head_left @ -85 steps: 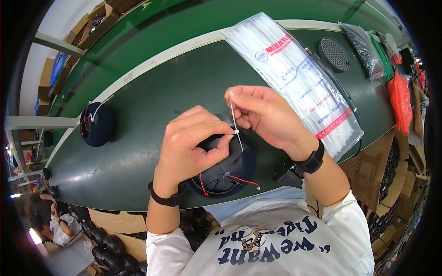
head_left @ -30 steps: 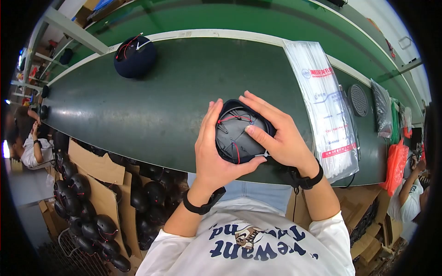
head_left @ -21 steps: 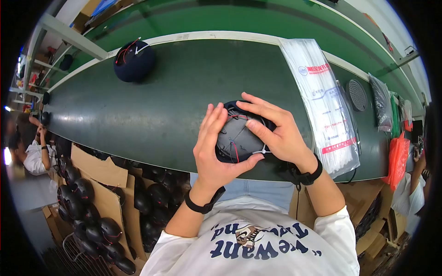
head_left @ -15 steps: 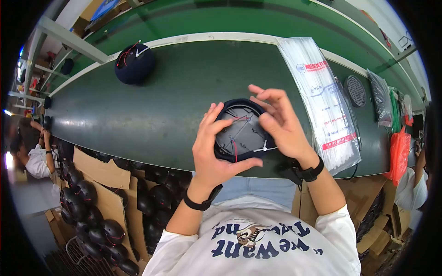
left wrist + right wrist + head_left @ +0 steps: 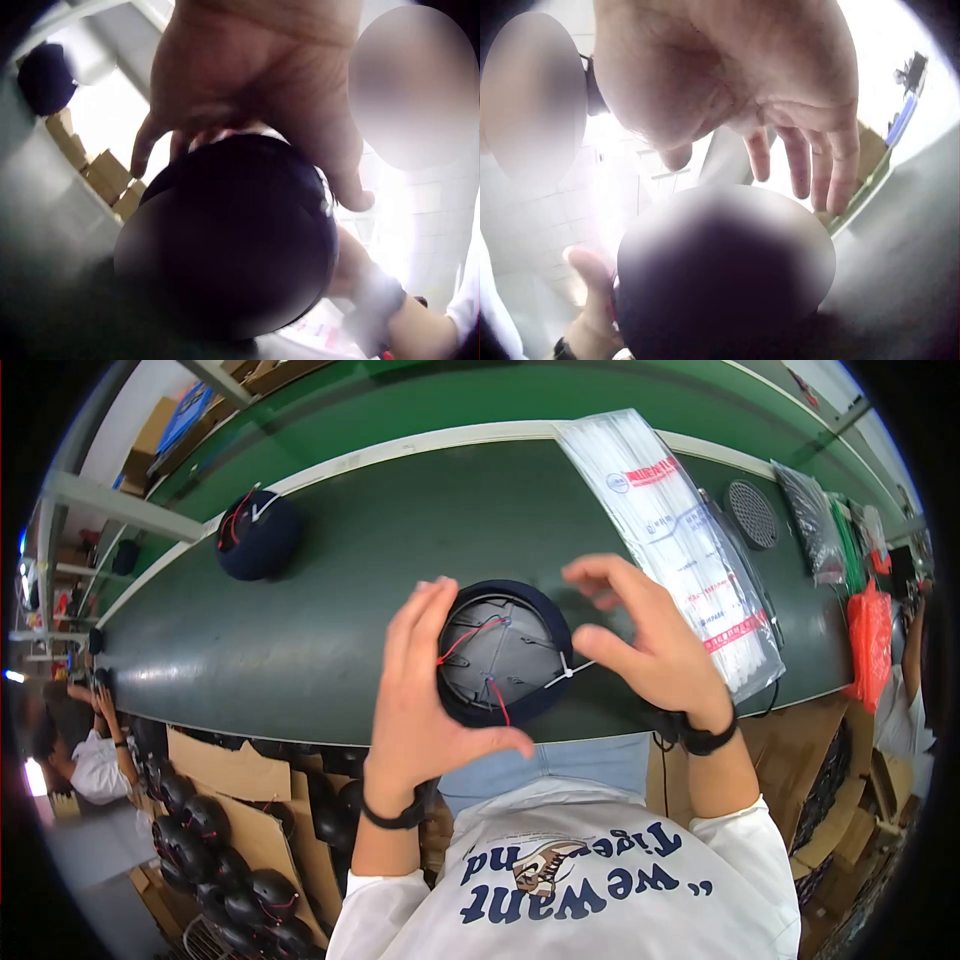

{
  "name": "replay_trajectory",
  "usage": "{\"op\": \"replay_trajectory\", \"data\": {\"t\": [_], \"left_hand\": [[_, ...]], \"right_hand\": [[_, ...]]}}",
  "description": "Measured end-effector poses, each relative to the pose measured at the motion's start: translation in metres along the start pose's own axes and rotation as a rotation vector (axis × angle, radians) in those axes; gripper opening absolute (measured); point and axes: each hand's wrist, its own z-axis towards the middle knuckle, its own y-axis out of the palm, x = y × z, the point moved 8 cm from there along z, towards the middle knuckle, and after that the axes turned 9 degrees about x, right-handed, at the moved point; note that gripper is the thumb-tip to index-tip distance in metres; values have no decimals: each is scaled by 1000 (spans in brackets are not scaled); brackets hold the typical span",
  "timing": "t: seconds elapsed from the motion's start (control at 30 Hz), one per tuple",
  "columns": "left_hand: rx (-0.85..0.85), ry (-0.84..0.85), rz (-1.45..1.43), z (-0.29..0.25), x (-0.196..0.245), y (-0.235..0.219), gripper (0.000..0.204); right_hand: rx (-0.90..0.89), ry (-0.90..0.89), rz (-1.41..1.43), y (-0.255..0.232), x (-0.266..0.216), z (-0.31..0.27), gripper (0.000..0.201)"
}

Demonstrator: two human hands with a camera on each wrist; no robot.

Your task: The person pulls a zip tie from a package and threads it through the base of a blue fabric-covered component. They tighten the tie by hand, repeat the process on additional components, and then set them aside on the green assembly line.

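Note:
A round part (image 5: 490, 655) with a navy fabric rim and grey inside lies on the green table, red wires in it. A white zip tie (image 5: 566, 673) crosses its lower right rim, its tail pointing right. The left hand (image 5: 408, 685) is spread round the part's left side, fingers nearly straight and thumb below; whether it touches is unclear. The right hand (image 5: 655, 645) hovers to the right, fingers loosely bent, holding nothing. In the left wrist view the left hand (image 5: 255, 82) is over the dark part (image 5: 240, 232). The right wrist view shows the right hand (image 5: 735, 82) with fingers hanging apart.
A second navy round part (image 5: 262, 540) with a white tie stands at the table's back left. To the right lie a bag of white zip ties (image 5: 675, 540), a round grille (image 5: 751, 515) and a red bag (image 5: 871, 640). Black parts (image 5: 235, 870) and cardboard are below.
Earliest, both hands' fingers were at the zip tie, which stood up from the part. Later both hands surrounded the part; now the right hand has drawn off rightward and the left fingers have straightened.

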Motion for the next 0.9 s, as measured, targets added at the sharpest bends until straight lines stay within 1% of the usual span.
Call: {"op": "replay_trajectory", "data": {"t": [0.07, 0.1, 0.17, 0.2, 0.23, 0.27, 0.3, 0.33, 0.53, 0.7, 0.73, 0.9], "left_hand": [[4, 81, -17, 14, 25, -12, 110], [-83, 127, 24, 19, 36, -4, 95], [-249, 222, 117, 27, 53, 23, 66], [-283, 233, 128, 28, 55, 33, 56], [-316, 244, 143, 28, 54, 43, 45], [-348, 257, 161, 27, 53, 53, 35], [-300, 236, 122, 28, 53, 54, 21], [-290, 233, 119, 28, 52, 55, 19], [-268, 215, 118, 28, 50, 57, 14], [-253, 193, 114, 30, 55, 56, 15], [-243, 203, 111, 29, 56, 56, 15], [-192, 252, 99, 26, 56, 54, 15]], "right_hand": [[-189, 45, -93, -11, -1, -14, 35], [-171, 40, -27, -9, 3, -20, 23], [-173, 18, -56, -6, 5, -28, 16], [-175, 6, -66, -4, 6, -32, 13], [-113, -50, -82, -3, 3, -32, 8], [-82, -101, -103, -5, 1, -32, 8], [-48, -149, -125, -7, 0, -33, 9], [-13, -193, -146, -9, -1, -35, 10], [-1, -205, -193, -17, 7, -38, 11], [36, -213, -100, -16, 1, -38, 10], [38, -215, -77, -15, 0, -39, 11], [35, -290, -178, -17, -4, -39, 10]]}}
